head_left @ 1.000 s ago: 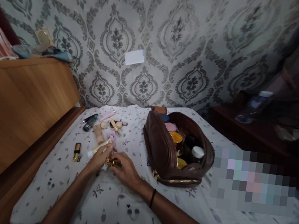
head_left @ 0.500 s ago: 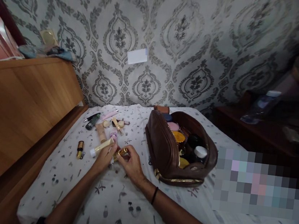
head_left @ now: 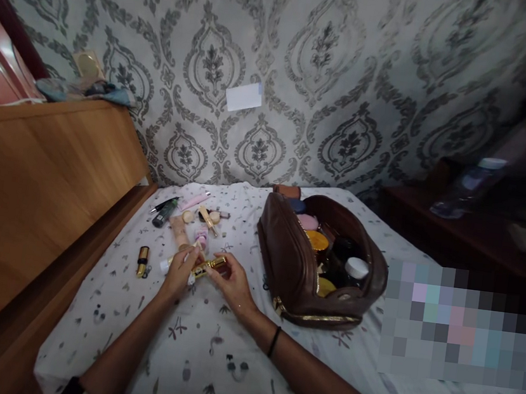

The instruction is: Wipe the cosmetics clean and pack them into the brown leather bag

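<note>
A shiny gold cosmetic tube [head_left: 218, 262] lies between my two hands; its exact kind is too small to make out. My right hand [head_left: 235, 288] pinches its right end with thumb and fingers. My left hand [head_left: 180, 274] is closed at the tube's other end. A pale yellow squeeze tube with a white cap [head_left: 165, 266] shows partly from behind my left hand. Just beyond are a small lilac bottle [head_left: 201, 237] and a beige tube [head_left: 179, 230]. A gold and black lipstick [head_left: 142, 261] stands apart to the left.
A brown leather cosmetics bag [head_left: 284, 257], unzipped, holds jars and compacts to my right. Several small cosmetics, including a dark green tube [head_left: 165, 212] and a pink tube [head_left: 195, 200], lie toward the wall. A wooden panel [head_left: 54, 178] borders the bed on the left.
My hands have drawn slightly apart and turned the gold tube, so more of its length shows. The pale yellow tube is now more covered by my left hand.
</note>
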`<state>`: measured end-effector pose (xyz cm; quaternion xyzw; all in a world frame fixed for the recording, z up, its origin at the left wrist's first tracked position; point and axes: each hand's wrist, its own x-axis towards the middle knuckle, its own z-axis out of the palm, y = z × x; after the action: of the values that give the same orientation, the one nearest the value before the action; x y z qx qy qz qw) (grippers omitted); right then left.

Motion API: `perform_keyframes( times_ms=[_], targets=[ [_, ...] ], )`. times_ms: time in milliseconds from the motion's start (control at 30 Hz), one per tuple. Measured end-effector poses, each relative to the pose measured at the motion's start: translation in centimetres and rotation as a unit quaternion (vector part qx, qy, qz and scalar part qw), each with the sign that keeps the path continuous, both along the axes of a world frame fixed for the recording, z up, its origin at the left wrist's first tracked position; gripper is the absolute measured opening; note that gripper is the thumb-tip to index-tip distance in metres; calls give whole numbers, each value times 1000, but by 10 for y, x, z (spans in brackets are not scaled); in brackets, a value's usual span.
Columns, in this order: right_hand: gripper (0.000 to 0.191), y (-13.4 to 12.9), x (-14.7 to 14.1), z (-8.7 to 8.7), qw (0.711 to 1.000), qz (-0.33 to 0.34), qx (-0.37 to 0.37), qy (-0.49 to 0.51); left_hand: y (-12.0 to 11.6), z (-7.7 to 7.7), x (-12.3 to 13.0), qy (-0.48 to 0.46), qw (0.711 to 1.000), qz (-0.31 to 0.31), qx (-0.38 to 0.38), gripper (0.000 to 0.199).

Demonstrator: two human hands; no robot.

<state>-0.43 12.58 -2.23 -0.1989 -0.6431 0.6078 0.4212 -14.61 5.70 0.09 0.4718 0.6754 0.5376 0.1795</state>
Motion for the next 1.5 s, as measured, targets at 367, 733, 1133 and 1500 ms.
perform_keyframes(
  times_ms=[367,733,1133,1500],
  targets=[
    [31,0,-1,-5,1000,-13,2,-25,-3,10,5,74,996,43,5,26],
    [13,-1,-1,-8,980,-49,165,-103,5,41,-42,121,983,132,29,22],
    [13,-1,0,-6,979,-49,167,-105,4,40,-50,246,963,45,-100,17],
    [8,-2,0,-6,974,-52,196,-95,-31,46,-20,424,859,55,-280,36]
  ],
)
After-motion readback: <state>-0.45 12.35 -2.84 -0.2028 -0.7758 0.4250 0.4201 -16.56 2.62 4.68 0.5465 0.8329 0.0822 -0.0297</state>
